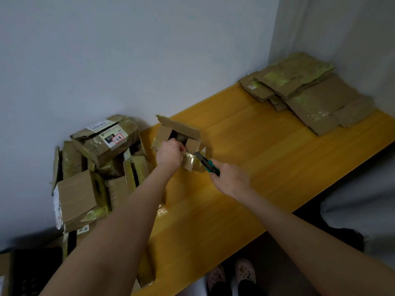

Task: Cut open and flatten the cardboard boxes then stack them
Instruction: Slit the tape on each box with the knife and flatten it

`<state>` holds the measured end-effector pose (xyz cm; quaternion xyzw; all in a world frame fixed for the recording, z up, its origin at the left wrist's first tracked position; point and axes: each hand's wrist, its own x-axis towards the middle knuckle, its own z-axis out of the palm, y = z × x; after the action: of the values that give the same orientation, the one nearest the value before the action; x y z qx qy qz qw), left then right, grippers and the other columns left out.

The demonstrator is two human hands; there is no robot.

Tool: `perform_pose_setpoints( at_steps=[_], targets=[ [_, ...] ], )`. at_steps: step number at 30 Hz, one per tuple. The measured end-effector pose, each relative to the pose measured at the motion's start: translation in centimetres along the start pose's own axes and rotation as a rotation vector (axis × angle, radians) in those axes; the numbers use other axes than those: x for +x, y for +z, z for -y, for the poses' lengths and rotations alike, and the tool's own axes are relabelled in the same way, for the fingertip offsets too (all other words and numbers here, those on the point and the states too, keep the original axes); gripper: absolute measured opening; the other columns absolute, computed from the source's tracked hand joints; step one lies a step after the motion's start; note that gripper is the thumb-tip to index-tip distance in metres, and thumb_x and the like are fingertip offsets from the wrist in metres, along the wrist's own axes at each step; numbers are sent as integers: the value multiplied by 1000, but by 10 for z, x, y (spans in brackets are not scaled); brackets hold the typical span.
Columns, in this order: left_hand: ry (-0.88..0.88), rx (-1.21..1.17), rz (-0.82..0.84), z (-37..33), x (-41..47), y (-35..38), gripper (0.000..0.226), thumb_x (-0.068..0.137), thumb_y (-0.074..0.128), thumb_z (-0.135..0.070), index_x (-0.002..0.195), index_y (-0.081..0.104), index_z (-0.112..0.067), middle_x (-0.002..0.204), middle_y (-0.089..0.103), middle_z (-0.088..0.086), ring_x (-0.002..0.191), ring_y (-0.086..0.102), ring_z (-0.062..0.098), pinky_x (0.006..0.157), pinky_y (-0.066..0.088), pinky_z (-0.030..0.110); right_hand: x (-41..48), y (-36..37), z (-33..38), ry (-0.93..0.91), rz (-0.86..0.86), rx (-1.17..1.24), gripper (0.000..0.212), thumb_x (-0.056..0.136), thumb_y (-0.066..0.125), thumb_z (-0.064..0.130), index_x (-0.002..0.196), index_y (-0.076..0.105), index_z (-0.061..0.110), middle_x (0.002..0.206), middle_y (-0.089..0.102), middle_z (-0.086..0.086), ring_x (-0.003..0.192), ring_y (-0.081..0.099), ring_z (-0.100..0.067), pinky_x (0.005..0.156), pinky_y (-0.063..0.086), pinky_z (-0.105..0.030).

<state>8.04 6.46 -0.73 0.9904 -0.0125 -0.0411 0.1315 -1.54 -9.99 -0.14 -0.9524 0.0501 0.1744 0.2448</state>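
Observation:
A small brown cardboard box (181, 131) lies on the yellow wooden table (267, 150) with its top flaps open. My left hand (170, 153) grips the box's near edge by its taped seam. My right hand (230, 179) holds a green utility knife (208, 164), whose blade tip touches the shiny tape on the box's near side. A pile of unflattened taped boxes (96, 167) sits at the left. A stack of flattened cardboard (307, 95) lies at the table's far right corner.
A grey wall runs behind the table and meets a side wall at the right. The table's front edge runs diagonally; below it I see my feet in pale clogs (230, 274). A dark box (25, 272) sits at the bottom left.

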Motion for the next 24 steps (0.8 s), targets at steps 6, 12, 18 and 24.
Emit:
perform_pose_setpoints(
  at_steps=[6,12,18,24],
  targets=[
    [-11,15,-1,0,-4,0,12,92,60,-13,90,71,-16,101,60,1,87,55,16,67,47,28,0,0,-1,-56,-31,-43,48,100,45,30,146,32,31,94,65,-6,70,57,-22,54,48,-30],
    [-57,-43,-3,-4,-6,-2,14,92,59,-12,87,70,-19,96,63,0,81,57,15,63,45,26,-4,0,4,-105,-57,-47,42,101,43,29,142,40,21,74,54,-1,63,54,-20,42,36,-27],
    [-36,-33,-18,-8,-8,-3,19,92,58,-9,81,68,-21,95,59,-4,82,57,16,62,43,28,-1,-5,4,-85,-41,10,39,100,44,30,138,46,20,75,58,-2,60,51,-19,42,35,-27],
    [-122,-83,-17,-2,-8,-2,15,94,58,-13,97,73,-16,95,69,0,80,58,13,65,44,25,-6,-6,3,-123,-23,65,45,99,44,28,144,41,24,82,65,-4,58,53,-17,46,42,-27]
  ],
)
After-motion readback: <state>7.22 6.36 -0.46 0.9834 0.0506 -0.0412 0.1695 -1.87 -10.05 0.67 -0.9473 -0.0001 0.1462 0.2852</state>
